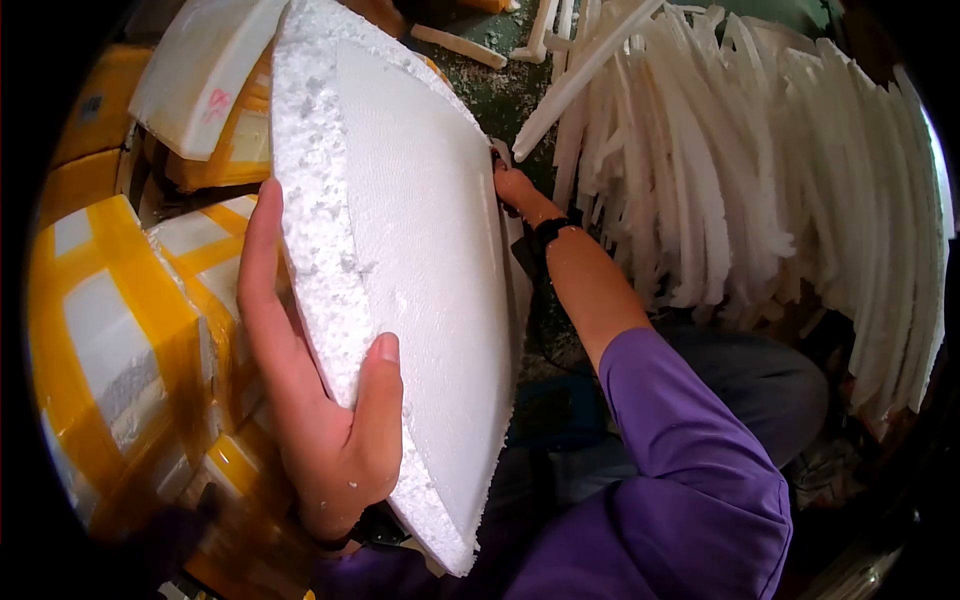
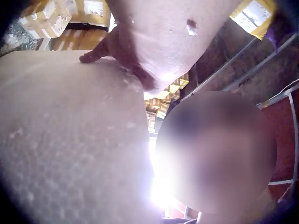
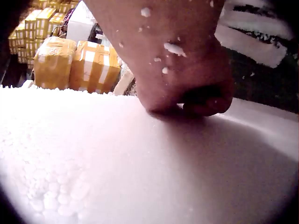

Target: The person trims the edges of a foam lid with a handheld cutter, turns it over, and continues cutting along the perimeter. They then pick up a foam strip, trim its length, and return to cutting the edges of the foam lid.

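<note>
A large white foam piece (image 1: 430,250) stands tilted in front of the body, its rough, crumbly edge facing left. My left hand (image 1: 320,400) grips that edge, thumb on the smooth face and fingers along the outer side. In the left wrist view, the foam (image 2: 70,140) fills the left and one finger of the hand (image 2: 126,60) lies over its edge. At the foam's far right side is my right hand (image 1: 515,190), partly hidden, fingers curled. The right wrist view shows this hand (image 3: 187,88) against the foam (image 3: 117,149); whether it holds something, I cannot tell.
Foam boxes with yellow tape (image 1: 110,330) are stacked at the left. Behind them leans a white foam slab (image 1: 205,75). Many long white foam strips (image 1: 690,170) hang or lie in a heap at the right. Loose offcuts (image 1: 458,46) and crumbs lie on the dark green surface (image 1: 490,85).
</note>
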Motion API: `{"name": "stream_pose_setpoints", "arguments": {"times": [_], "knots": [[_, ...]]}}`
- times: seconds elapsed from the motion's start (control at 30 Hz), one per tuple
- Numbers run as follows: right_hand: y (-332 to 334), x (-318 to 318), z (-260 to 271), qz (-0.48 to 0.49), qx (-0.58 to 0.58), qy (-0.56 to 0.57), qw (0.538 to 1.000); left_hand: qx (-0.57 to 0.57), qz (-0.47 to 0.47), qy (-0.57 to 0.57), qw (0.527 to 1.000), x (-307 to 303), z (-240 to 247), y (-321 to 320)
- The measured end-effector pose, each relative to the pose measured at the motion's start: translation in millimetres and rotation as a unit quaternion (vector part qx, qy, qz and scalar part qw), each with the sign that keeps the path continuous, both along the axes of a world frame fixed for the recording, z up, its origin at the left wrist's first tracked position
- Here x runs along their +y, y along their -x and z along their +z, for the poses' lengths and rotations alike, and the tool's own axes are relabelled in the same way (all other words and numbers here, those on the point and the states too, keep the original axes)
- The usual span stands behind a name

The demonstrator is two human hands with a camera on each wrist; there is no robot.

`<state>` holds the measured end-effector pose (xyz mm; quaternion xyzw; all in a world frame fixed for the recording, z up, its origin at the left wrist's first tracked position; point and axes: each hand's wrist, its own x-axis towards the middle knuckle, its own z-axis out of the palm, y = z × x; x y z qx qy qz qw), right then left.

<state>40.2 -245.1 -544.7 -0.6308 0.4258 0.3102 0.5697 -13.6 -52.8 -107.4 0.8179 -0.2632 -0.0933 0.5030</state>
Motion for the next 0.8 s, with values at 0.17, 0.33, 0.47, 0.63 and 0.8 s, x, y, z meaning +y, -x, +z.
{"name": "stream_pose_setpoints", "arguments": {"times": [0.17, 0.33, 0.47, 0.63, 0.8], "knots": [[36, 17, 9, -0.105, 0.024, -0.03, 0.994, -0.027, 0.01, -0.033, 0.999, 3, 0, 0], [65, 34, -24, -0.012, -0.07, 0.079, 0.994, -0.039, 0.016, -0.055, 0.998, 8, 1, -3], [60, 33, -26, -0.003, -0.08, 0.073, 0.994, -0.049, 0.015, -0.068, 0.996, 10, 0, -3], [63, 30, -13, -0.083, -0.038, 0.012, 0.996, -0.042, 0.014, -0.045, 0.998, 3, 3, 3], [105, 54, -27, 0.036, -0.099, 0.093, 0.99, -0.036, 0.01, -0.049, 0.998, 2, 7, 8]]}}
